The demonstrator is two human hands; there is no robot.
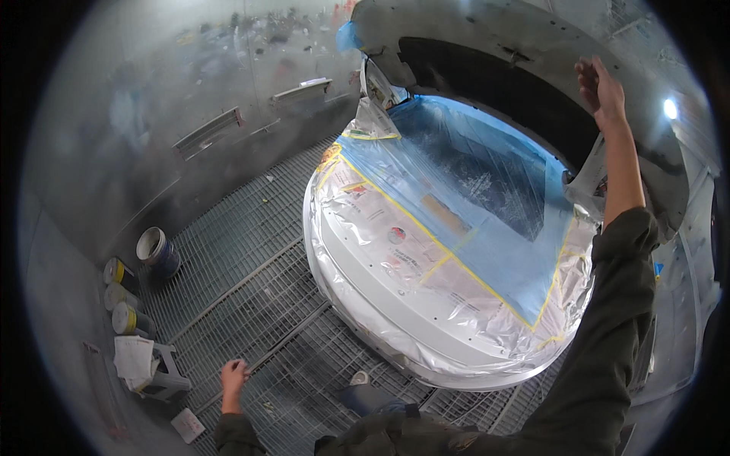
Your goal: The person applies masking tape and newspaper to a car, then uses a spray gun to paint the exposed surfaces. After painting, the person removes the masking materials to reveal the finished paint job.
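My right hand (599, 89) is raised at the right, in front of the underside of a raised grey vehicle panel (456, 19) with a dark middle; its fingers are loosely bent and apart, with nothing visible in them. Whether it touches the panel I cannot tell. My left hand (234, 378) hangs low over the floor grating, fingers curled; what they hold, if anything, is too small to make out. Below the panel, the vehicle's opening is masked with blue plastic film (502, 266), yellow tape (433, 242) and white paper (380, 243), above a white bumper (357, 296).
A grey booth wall (152, 91) bounds the back and left. A bucket (158, 251), several cans (125, 318) and a small stand (171, 384) with papers (135, 361) line the left side. Metal grating (228, 220) forms the floor; my shoe (360, 378) shows below.
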